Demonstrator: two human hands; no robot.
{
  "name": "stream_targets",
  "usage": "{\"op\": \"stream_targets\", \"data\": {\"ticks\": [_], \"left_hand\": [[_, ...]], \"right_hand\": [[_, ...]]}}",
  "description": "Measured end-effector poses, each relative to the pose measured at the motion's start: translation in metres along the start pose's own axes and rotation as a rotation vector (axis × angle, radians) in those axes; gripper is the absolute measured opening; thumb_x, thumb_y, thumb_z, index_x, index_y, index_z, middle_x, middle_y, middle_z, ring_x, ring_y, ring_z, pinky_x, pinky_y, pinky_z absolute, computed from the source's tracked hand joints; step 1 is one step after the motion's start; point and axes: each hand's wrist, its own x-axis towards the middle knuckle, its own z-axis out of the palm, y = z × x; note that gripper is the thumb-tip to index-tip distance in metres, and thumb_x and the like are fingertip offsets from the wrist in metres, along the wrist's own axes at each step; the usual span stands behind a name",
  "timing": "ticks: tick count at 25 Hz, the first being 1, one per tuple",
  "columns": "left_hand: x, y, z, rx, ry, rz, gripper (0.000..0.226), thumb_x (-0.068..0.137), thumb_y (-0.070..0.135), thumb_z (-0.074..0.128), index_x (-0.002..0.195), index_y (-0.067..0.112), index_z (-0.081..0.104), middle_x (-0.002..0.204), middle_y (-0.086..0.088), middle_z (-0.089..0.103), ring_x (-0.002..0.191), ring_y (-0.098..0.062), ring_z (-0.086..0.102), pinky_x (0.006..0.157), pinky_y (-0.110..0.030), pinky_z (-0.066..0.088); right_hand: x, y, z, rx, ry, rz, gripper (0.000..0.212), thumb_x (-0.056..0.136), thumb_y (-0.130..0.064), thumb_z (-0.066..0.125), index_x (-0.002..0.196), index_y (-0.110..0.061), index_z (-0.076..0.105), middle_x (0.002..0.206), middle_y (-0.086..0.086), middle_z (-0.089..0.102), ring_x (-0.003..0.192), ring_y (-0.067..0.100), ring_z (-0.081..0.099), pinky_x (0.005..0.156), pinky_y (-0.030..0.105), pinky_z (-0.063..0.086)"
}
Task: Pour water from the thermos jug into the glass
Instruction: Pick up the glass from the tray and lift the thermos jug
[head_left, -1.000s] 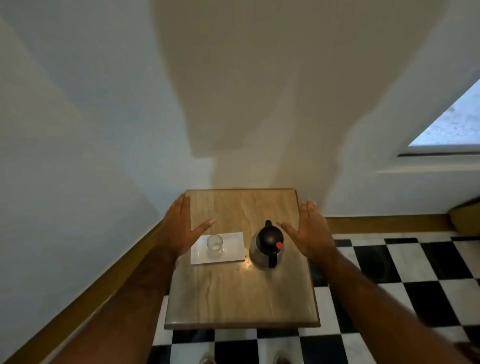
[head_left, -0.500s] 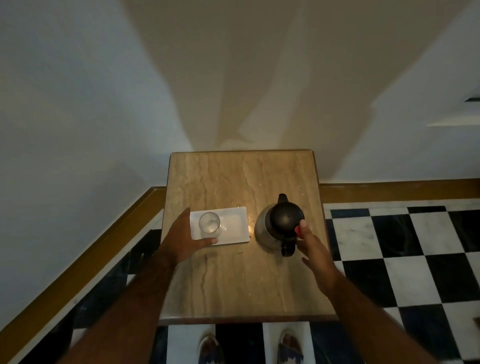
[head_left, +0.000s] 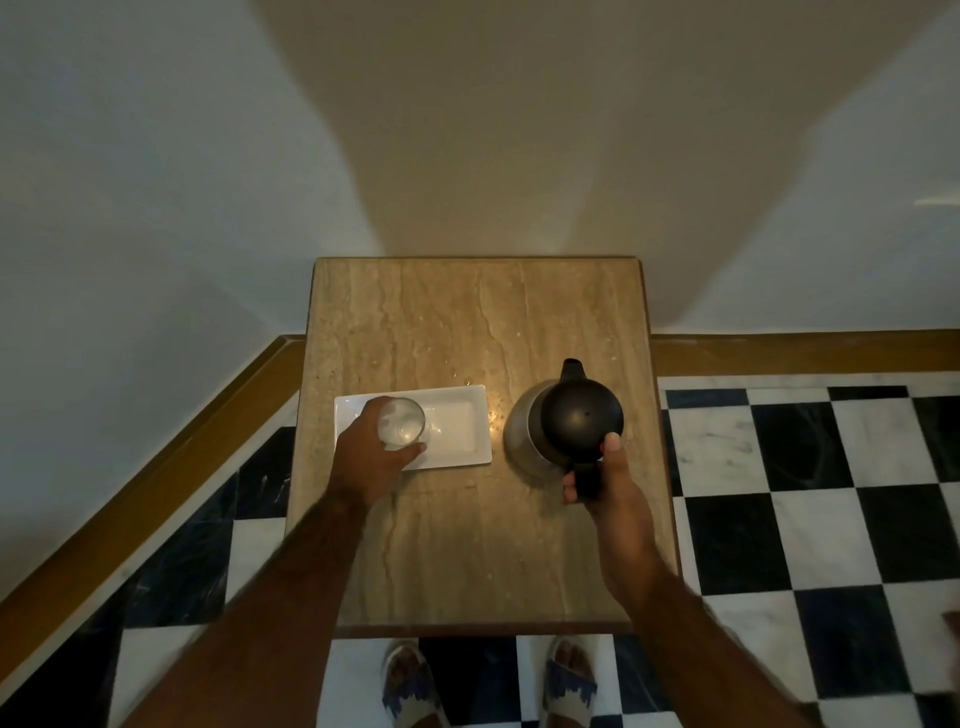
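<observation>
I could read no brand, label or writing on anything in the head view. By my count there was one glass (head_left: 400, 422), one thermos jug (head_left: 563, 421), one white rectangular tray (head_left: 457, 426) and one stone-patterned tabletop (head_left: 467, 322).

The glass stood on the left part of the tray, and the left hand (head_left: 371, 452) was wrapped around it from the near side, thumb along its right edge. Whether the glass held any water I could not tell.

The thermos jug stood upright on the tabletop just right of the tray, apart from it, its black lid facing up and its spout pointing toward the wall. The right hand (head_left: 602, 480) was clenched around the jug's black handle on the near side, thumb laid up against the lid's rim.

A few small droplets glinted on the tabletop between the tray and the jug. Below the tabletop's near edge I counted two sandalled feet (head_left: 410, 686) on the black-and-white checkered floor (head_left: 810, 499).
</observation>
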Motion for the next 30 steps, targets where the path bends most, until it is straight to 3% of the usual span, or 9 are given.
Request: {"op": "stream_targets", "data": {"ticks": [6,9,12,15,19,21,26,28,30], "left_hand": [[0.002,-0.008,0.005,-0.056,0.015,0.000,0.073,0.070,0.060,0.078,0.131,0.035,0.049,0.126,0.016,0.055,0.113,-0.010,0.053,0.101,-0.033,0.041],[0.000,-0.005,0.001,-0.057,0.021,0.036,0.067,0.070,0.061,0.076,0.126,0.036,0.048,0.126,0.013,0.054,0.114,-0.011,0.053,0.106,-0.038,0.041],[-0.005,0.004,-0.014,-0.027,0.111,0.130,0.054,0.076,0.040,0.083,0.118,0.037,0.051,0.119,0.016,0.056,0.107,-0.009,0.055,0.098,-0.032,0.048],[-0.018,0.019,-0.032,-0.042,0.133,0.171,0.064,0.073,0.038,0.086,0.128,0.031,0.053,0.117,0.015,0.061,0.106,-0.010,0.061,0.090,-0.029,0.051],[-0.048,0.053,-0.053,0.009,0.143,0.240,0.061,0.070,0.051,0.083,0.120,0.035,0.052,0.113,0.018,0.060,0.099,-0.008,0.060,0.086,-0.021,0.046],[-0.068,0.077,-0.067,-0.035,0.138,0.281,0.062,0.068,0.049,0.086,0.119,0.032,0.054,0.113,0.018,0.062,0.100,-0.008,0.061,0.083,-0.017,0.047],[-0.119,0.138,-0.104,-0.177,0.165,0.405,0.061,0.069,0.035,0.088,0.121,0.019,0.060,0.118,0.006,0.068,0.110,-0.020,0.064,0.093,-0.030,0.054],[-0.142,0.164,-0.120,-0.236,0.148,0.437,0.059,0.071,0.030,0.089,0.122,0.022,0.060,0.120,0.004,0.068,0.112,-0.021,0.064,0.097,-0.037,0.054],[-0.164,0.189,-0.136,-0.256,0.147,0.478,0.057,0.070,0.033,0.089,0.120,0.028,0.061,0.117,0.008,0.070,0.110,-0.017,0.065,0.096,-0.034,0.055]], "right_hand": [[0.003,0.015,0.013,0.075,0.139,-0.084,0.051,0.095,-0.067,0.042,0.099,-0.031,0.078,0.066,-0.003,0.062,0.069,0.016,0.056,0.079,0.040,0.044],[0.005,0.013,0.012,0.118,0.241,-0.086,0.068,0.092,-0.067,0.050,0.124,-0.010,0.068,0.090,0.002,0.068,0.080,0.016,0.060,0.077,0.033,0.046],[0.016,-0.009,0.004,0.156,0.328,-0.079,0.042,0.092,-0.062,0.057,0.114,-0.029,0.073,0.108,0.002,0.076,0.104,0.025,0.068,0.089,0.038,0.051],[0.024,-0.032,-0.007,0.167,0.331,-0.035,0.050,0.093,-0.059,0.060,0.126,-0.023,0.069,0.116,0.002,0.076,0.110,0.023,0.068,0.089,0.034,0.054],[0.005,-0.069,-0.016,0.108,0.278,-0.030,0.045,0.076,-0.070,0.064,0.097,-0.031,0.073,0.084,-0.015,0.081,0.096,0.014,0.072,0.076,0.030,0.053],[-0.016,-0.098,-0.017,0.091,0.251,-0.057,0.044,0.074,-0.071,0.065,0.090,-0.031,0.073,0.080,-0.015,0.080,0.091,0.013,0.073,0.075,0.031,0.054],[-0.080,-0.183,-0.008,-0.023,0.103,-0.214,0.044,0.072,-0.071,0.065,0.080,-0.031,0.082,0.082,-0.009,0.081,0.080,0.009,0.075,0.069,0.032,0.056],[-0.107,-0.224,-0.004,-0.067,0.073,-0.274,0.049,0.079,-0.066,0.065,0.088,-0.020,0.081,0.083,-0.003,0.082,0.079,0.011,0.075,0.060,0.025,0.056],[-0.131,-0.265,0.001,-0.131,0.037,-0.315,0.047,0.084,-0.061,0.067,0.080,-0.016,0.079,0.069,-0.003,0.079,0.064,0.006,0.074,0.048,0.017,0.053]]}}
